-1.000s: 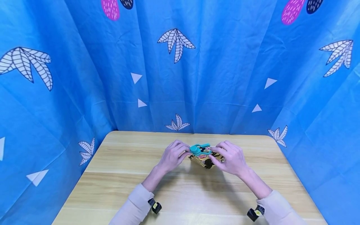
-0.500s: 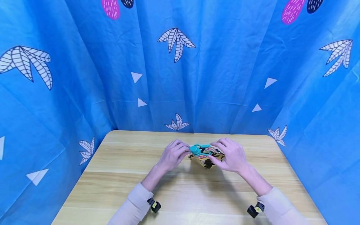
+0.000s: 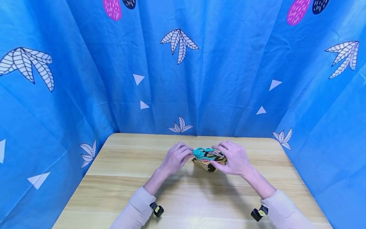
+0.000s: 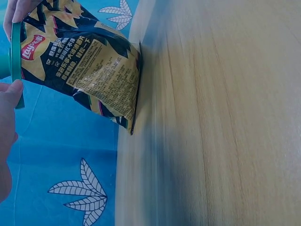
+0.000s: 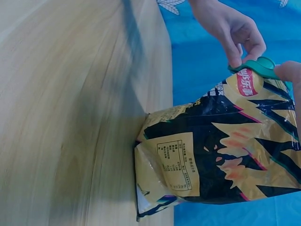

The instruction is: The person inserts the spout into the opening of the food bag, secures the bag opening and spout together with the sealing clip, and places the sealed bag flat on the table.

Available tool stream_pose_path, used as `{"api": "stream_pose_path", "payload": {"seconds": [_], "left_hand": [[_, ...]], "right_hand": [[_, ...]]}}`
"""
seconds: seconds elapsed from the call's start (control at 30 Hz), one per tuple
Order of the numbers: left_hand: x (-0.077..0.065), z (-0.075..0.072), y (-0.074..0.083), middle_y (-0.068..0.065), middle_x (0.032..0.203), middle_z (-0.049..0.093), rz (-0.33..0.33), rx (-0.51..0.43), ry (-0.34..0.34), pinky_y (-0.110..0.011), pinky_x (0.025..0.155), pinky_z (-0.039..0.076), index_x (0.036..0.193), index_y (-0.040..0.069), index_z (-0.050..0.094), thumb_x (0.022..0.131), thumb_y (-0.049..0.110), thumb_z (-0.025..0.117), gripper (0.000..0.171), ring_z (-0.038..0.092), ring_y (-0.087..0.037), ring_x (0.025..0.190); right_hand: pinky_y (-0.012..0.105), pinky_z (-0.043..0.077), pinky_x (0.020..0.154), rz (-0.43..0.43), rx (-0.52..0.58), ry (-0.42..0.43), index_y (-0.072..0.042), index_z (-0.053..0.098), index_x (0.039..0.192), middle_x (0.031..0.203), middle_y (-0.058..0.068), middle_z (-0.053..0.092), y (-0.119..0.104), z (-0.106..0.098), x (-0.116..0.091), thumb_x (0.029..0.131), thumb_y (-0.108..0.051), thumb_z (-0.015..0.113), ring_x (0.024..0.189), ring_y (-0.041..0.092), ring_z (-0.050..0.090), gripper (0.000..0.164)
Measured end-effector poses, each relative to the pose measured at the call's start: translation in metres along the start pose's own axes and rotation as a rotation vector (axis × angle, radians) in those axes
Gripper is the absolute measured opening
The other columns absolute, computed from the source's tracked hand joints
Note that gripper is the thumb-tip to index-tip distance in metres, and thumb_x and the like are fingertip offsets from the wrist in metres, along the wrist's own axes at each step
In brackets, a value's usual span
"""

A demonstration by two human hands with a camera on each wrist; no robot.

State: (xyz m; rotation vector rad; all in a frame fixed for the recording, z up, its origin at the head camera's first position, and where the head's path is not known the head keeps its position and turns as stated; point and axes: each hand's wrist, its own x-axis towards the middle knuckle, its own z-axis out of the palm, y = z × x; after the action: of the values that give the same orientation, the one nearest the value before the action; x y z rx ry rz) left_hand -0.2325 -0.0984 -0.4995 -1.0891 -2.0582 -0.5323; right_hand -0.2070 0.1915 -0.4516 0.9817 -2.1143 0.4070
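Note:
A gold and black chip bag (image 3: 206, 163) with a red label stands on the table, its top inside a teal bag clip (image 3: 198, 153). The clip has a round cap at its left end and two arms spread apart to the right. My left hand (image 3: 177, 158) pinches the clip's capped end between thumb and finger, also visible in the right wrist view. Around the arms' free ends is my right hand (image 3: 234, 159), thumb on the near arm and a finger at the far one. In the left wrist view the bag's printed back (image 4: 94, 70) shows.
The wooden table (image 3: 120, 178) has rounded back corners. A blue patterned curtain (image 3: 228, 79) hangs behind it and along both sides. Each wrist wears a small black camera, one on the left wrist (image 3: 157, 210) and one on the right (image 3: 259, 213).
My right thumb and finger slid right, off the arms' ends, then came slightly back left to them. My left hand and the bag stay almost still.

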Motion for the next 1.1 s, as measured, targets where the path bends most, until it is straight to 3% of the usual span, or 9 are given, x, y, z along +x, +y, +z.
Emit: {"api": "stream_pose_path", "payload": {"seconds": [0.3, 0.83, 1.1], "left_hand": [[0.0005, -0.0003, 0.0005, 0.001, 0.106, 0.08, 0.003, -0.001, 0.01, -0.03, 0.092, 0.058, 0.105, 0.015, 0.077, 0.09, 0.02, 0.078, 0.016, 0.068, -0.017, 0.102], [-0.0002, 0.0, -0.0003, 0.001, 0.105, 0.08, -0.001, -0.007, 0.015, -0.03, 0.091, 0.058, 0.097, 0.016, 0.076, 0.087, 0.017, 0.082, 0.012, 0.068, -0.017, 0.101], [-0.0001, -0.0003, -0.0005, 0.001, 0.104, 0.08, -0.011, -0.005, 0.013, -0.029, 0.089, 0.058, 0.096, 0.017, 0.074, 0.084, 0.018, 0.086, 0.017, 0.068, -0.016, 0.1]], "right_hand": [[0.028, 0.049, 0.052, -0.026, -0.001, 0.015, -0.014, 0.078, 0.108, 0.092, 0.001, 0.073, -0.0016, 0.0001, 0.0005, 0.093, -0.065, 0.061, 0.073, 0.016, 0.065, 0.055], [0.027, 0.049, 0.05, -0.05, -0.012, 0.055, -0.014, 0.079, 0.099, 0.087, -0.001, 0.073, -0.0007, 0.0027, -0.0008, 0.098, -0.066, 0.054, 0.07, 0.015, 0.065, 0.058], [0.029, 0.052, 0.053, -0.086, 0.016, 0.089, -0.015, 0.077, 0.091, 0.084, -0.001, 0.072, 0.0013, 0.0054, -0.0019, 0.097, -0.058, 0.06, 0.071, 0.015, 0.065, 0.046]]}}
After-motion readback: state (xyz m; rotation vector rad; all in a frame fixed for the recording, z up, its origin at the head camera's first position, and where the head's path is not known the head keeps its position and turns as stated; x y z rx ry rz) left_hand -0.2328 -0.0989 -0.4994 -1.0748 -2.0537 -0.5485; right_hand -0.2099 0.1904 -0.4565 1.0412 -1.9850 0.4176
